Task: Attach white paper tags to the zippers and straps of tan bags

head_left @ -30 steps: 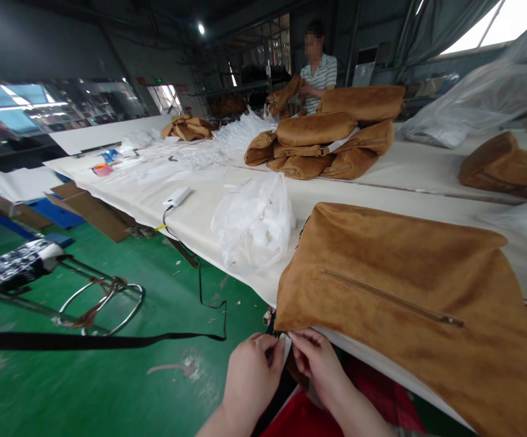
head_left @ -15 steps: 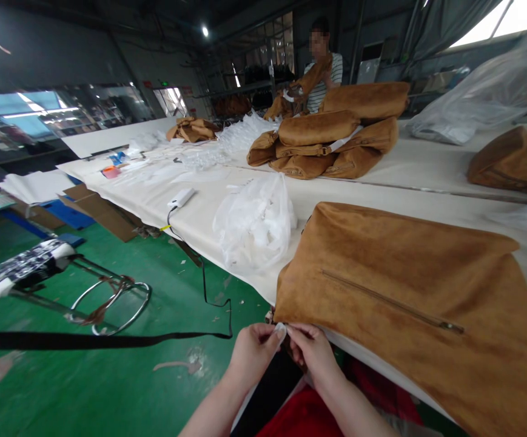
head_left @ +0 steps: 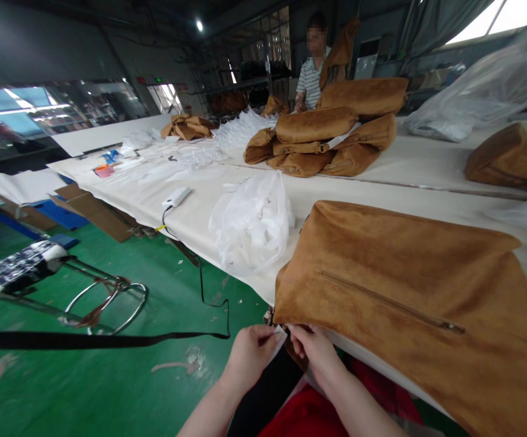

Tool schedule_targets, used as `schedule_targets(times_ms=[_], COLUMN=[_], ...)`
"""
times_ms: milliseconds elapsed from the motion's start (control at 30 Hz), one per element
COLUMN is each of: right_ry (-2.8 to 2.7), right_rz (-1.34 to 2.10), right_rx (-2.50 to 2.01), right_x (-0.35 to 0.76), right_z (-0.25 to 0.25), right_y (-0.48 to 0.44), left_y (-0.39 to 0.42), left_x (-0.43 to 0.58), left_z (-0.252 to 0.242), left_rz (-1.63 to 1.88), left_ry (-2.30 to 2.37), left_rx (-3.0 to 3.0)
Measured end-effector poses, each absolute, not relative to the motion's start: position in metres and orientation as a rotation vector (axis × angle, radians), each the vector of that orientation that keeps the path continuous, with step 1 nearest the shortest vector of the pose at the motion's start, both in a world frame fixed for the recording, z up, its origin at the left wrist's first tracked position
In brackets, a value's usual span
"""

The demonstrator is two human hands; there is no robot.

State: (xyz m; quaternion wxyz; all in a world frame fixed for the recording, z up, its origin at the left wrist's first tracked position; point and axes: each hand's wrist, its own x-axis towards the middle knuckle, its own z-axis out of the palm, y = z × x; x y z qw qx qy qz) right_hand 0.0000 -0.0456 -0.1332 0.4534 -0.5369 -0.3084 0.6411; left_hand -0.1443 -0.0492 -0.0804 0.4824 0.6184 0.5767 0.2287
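A tan suede-like bag (head_left: pixel 395 273) with a slanted zipper lies on the table's near edge, its lower left corner by my hands. My left hand (head_left: pixel 251 355) is closed in a pinch on a small thin white piece (head_left: pixel 280 338), perhaps paper or foam. Right beside it, my right hand (head_left: pixel 315 349) has its fingers pinched together just under the bag's edge. What those fingers hold is hidden. Some brown material hangs below the right fingers, and a bit of hardware (head_left: pixel 268 315) shows at the bag's corner.
A clear plastic bag of white scraps (head_left: pixel 256 224) sits left of the tan bag. Behind it are stacked tan bags (head_left: pixel 322 130) and a person (head_left: pixel 311 79) handling another. A white power strip (head_left: pixel 176 197) lies on the table (head_left: pixel 208 227). A stool (head_left: pixel 22 267) stands on the floor.
The white piece now sticks out longer from my left fingers, and the hands are slightly farther apart. The person across the table has raised a tan bag upright.
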Motion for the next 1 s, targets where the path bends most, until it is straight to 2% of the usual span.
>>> schedule_targets(times_ms=[367, 733, 1000], right_ry=[-0.828, -0.884, -1.022], right_rz=[1.488, 1.5, 1.629], right_rx=[-1.416, -1.418, -1.253], right_x=[0.0, 0.003, 0.002], right_z=[-0.145, -0.151, -0.144], right_y=[-0.045, -0.043, -0.045], left_y=[-0.054, -0.051, -0.048], left_x=[-0.128, -0.127, -0.129], left_z=[-0.098, -0.108, -0.107], left_rz=[0.791, 0.947, 0.919], left_ry=[1.729, 1.632, 1.57], left_rx=[1.519, 1.341, 1.391])
